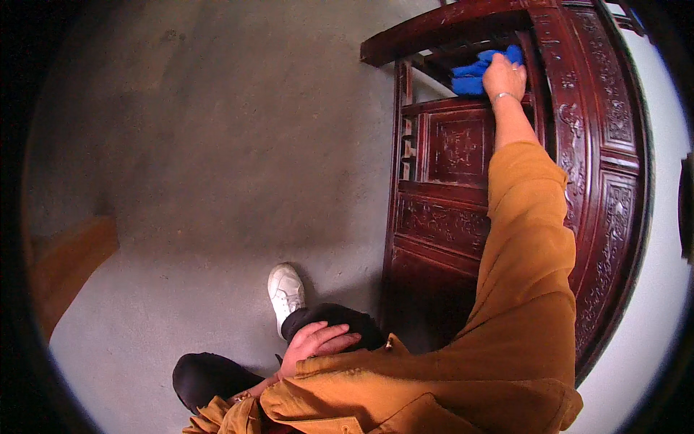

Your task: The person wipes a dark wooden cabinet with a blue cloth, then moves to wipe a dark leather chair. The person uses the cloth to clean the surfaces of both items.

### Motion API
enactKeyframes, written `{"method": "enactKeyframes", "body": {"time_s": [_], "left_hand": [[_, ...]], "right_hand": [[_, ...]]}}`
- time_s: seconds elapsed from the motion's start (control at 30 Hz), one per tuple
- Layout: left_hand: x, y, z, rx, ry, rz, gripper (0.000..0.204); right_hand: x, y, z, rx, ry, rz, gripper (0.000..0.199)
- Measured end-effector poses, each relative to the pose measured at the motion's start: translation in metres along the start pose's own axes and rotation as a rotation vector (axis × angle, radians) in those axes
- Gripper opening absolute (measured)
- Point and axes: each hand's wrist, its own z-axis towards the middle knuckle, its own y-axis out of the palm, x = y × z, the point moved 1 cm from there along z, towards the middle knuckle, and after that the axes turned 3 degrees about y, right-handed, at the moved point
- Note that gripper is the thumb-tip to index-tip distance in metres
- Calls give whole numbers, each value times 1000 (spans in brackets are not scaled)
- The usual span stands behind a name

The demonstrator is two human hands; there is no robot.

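My right hand [505,77] is stretched far ahead to the right, its fingers closed on a bright blue cloth [468,78]. It presses the cloth in the opening of a dark red, carved wooden bed or bench frame [459,148], near a curved top rail [448,32]. Part of the cloth is hidden under the hand. Down by my body, my left hand [318,343] lies over my dark-trousered knee with fingers stretched out, holding nothing.
A tall carved panel [611,108] of the same wood stands along the white wall [669,217] at right. Grey concrete floor [217,145] spreads to the left. A brown wooden piece [76,267] juts in at the left rim. My white shoe [287,291] is on the floor.
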Motion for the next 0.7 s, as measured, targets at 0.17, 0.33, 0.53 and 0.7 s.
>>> {"method": "enactKeyframes", "body": {"time_s": [0.17,0.33,0.53,0.7], "left_hand": [[-5,6,9,8,-31,77,50],[-14,23,11,92,-70,-680,52],[-30,39,-6,-39,-130,-1216,53],[-21,46,-11,90,-327,-1734,53]], "right_hand": [[-51,73,-69,-334,-433,-253,26],[-90,132,-181,-207,-689,-195,23],[-104,126,-167,-208,-645,15,12],[-97,106,-77,177,-463,55,12]]}}
